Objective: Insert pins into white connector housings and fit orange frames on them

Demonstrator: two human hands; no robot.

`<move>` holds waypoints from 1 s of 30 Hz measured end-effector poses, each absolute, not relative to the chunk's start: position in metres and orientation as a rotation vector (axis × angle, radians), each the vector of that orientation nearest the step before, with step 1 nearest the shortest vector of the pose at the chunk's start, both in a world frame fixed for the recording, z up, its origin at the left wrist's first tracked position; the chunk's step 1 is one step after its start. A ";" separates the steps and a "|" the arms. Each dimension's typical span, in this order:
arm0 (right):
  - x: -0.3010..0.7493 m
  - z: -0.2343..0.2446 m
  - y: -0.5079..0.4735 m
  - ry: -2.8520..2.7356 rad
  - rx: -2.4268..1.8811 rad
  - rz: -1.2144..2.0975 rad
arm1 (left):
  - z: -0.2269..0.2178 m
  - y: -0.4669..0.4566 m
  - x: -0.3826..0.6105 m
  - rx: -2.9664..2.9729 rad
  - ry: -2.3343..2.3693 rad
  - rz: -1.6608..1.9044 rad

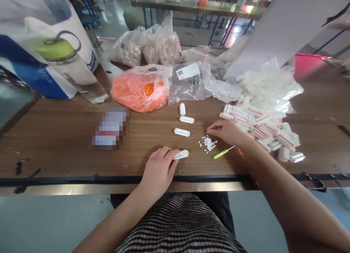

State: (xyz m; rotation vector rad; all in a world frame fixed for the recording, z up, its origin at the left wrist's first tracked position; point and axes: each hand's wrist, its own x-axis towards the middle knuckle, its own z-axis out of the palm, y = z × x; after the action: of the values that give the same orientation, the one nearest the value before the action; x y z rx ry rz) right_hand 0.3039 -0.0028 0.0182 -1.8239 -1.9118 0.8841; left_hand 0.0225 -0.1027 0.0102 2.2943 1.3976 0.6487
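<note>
My left hand [160, 169] rests on the wooden table near its front edge, its fingertips on a white slotted plastic part [181, 154] and holding it. My right hand [225, 132] hovers with its fingertips just above and right of a small heap of tiny white plastic pieces [208, 143]. Below that hand lies a green-handled pick with a thin metal tip [221, 154]. Several white plastic parts [182, 121] lie in a loose row up the table. Whether my right fingers pinch a tiny piece is too small to tell.
A pile of white parts with orange-red stripes [259, 127] lies to the right. Along the back are an orange-filled plastic bag [140, 89], clear bags of white pieces [144, 47], and a labelled bag [187, 81]. A pixelated object [111, 128] and a bottle [72, 67] stand left.
</note>
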 end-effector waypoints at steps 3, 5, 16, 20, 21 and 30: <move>0.300 0.020 -0.007 -1.949 -1.850 0.733 | 0.007 -0.104 0.021 2.291 1.373 0.673; 0.297 0.021 -0.011 -2.027 -1.847 0.608 | 0.006 -0.103 0.021 2.279 1.362 0.690; 0.249 0.042 -0.056 -1.991 -1.488 0.848 | 0.008 -0.103 0.021 2.208 1.368 0.703; 0.224 0.046 -0.071 -2.139 -1.367 0.843 | 0.008 -0.103 0.022 2.207 1.374 0.702; 0.222 0.044 -0.072 -2.156 -1.364 0.824 | 0.008 -0.103 0.022 2.205 1.371 0.710; 0.221 0.034 -0.069 -2.224 -1.308 0.722 | 0.004 -0.103 0.022 2.193 1.353 0.781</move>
State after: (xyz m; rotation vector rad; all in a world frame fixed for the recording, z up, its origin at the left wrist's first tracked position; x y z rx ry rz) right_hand 0.2208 -0.0691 0.0345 -1.3082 -2.2242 0.7219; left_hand 0.0221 -0.1026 0.0037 2.1929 1.3535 0.7811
